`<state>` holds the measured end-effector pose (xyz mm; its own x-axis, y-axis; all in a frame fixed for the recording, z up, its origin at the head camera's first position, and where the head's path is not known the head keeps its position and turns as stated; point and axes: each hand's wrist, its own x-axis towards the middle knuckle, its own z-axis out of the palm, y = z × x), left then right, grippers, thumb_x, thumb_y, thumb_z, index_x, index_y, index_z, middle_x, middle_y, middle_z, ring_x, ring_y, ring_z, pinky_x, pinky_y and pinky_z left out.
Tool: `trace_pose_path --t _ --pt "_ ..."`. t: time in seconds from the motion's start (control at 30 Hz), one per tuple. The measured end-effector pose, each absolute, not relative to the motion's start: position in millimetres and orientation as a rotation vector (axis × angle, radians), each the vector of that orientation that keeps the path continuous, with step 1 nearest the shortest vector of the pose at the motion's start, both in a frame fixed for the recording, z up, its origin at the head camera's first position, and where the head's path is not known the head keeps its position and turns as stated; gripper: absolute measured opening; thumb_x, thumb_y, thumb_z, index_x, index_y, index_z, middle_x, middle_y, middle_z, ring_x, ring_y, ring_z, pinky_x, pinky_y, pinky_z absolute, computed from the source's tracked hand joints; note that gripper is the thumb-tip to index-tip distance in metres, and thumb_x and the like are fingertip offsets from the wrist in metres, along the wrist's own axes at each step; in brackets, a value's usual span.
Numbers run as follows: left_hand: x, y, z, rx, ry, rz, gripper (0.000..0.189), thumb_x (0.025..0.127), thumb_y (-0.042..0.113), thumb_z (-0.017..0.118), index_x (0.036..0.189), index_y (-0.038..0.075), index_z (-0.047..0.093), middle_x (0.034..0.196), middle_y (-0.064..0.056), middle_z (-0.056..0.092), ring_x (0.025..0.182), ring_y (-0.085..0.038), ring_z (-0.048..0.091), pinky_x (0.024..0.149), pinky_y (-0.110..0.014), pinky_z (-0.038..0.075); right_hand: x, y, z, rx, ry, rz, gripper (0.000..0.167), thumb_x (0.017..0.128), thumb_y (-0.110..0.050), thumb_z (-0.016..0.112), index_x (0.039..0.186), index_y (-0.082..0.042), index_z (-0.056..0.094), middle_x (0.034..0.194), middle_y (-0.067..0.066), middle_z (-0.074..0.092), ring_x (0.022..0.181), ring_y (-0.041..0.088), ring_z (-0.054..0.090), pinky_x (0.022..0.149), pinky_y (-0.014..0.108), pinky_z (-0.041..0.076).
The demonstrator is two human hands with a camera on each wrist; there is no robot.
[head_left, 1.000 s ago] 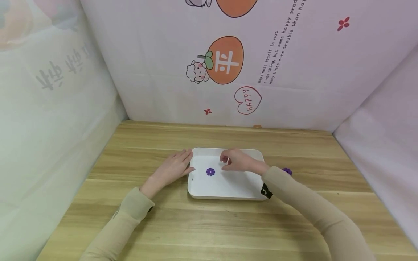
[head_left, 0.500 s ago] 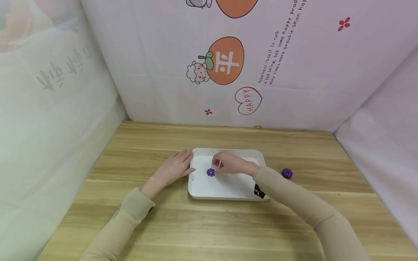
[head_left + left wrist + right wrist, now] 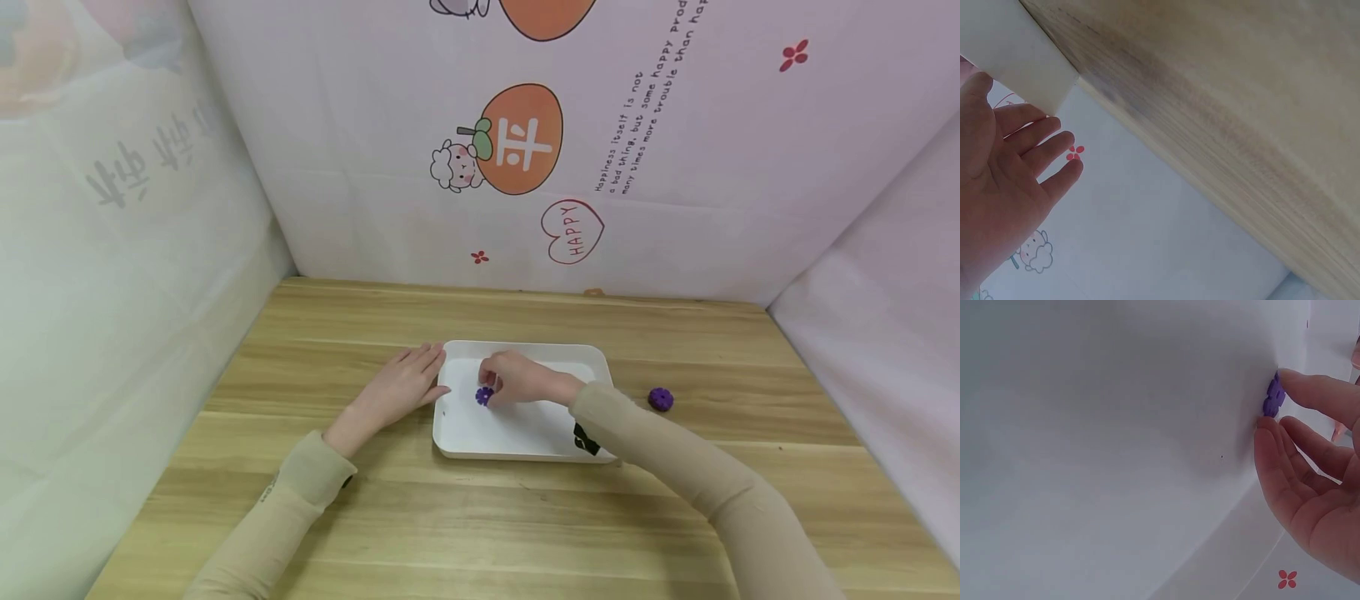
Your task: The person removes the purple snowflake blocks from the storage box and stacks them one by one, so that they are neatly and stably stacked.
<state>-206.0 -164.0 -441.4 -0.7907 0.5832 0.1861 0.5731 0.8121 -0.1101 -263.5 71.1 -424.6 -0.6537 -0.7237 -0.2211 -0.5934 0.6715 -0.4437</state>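
A small purple flower-shaped disc (image 3: 482,396) with a notched edge lies in the left part of a shallow white tray (image 3: 517,456). My right hand (image 3: 519,377) reaches over the tray and pinches the disc's edges between thumb and fingers. In the right wrist view the purple disc (image 3: 1274,396) shows between the thumb tip and the fingertips of the right hand (image 3: 1316,469). My left hand (image 3: 401,385) rests with extended fingers against the tray's left rim. Seen from the left wrist, the left hand (image 3: 1016,150) has its fingers spread at the tray's wall (image 3: 1029,69).
To the right of the tray, more purple notched discs (image 3: 661,399) sit in a small stack on the wooden table (image 3: 480,533). White printed cloth (image 3: 360,167) stands behind the table and along both sides.
My right hand has moved left across the tray to the purple disc, and its thumb and fingers have come round it. The left hand has stayed at the rim.
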Motion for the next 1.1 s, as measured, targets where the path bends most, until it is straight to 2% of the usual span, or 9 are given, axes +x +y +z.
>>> trace_pose_path --t 0.4,1.1 --pt "-206.5 -164.1 -441.8 -0.894 -2.790 0.084 0.064 0.101 0.045 0.052 0.142 -0.004 0.051 0.148 -0.017 0.052 0.134 -0.033 0.054 0.111 -0.048 0.048 -260.6 68.9 -424.6 -1.016 2.514 -0.458 0.020 0.085 -0.011 0.078 0.103 -0.006 0.070 0.099 0.006 0.068 0.089 0.015 0.063 0.080 0.025 0.057" --pt "-206.6 -164.5 -442.3 -0.902 -2.756 0.098 0.063 0.100 0.044 0.054 0.140 -0.005 0.052 0.146 -0.018 0.054 0.132 -0.033 0.056 0.109 -0.047 0.050 -259.9 68.9 -426.4 -1.045 2.540 -0.422 0.018 0.086 -0.012 0.077 0.100 -0.004 0.070 0.095 0.007 0.069 0.082 0.011 0.059 0.078 0.024 0.056"
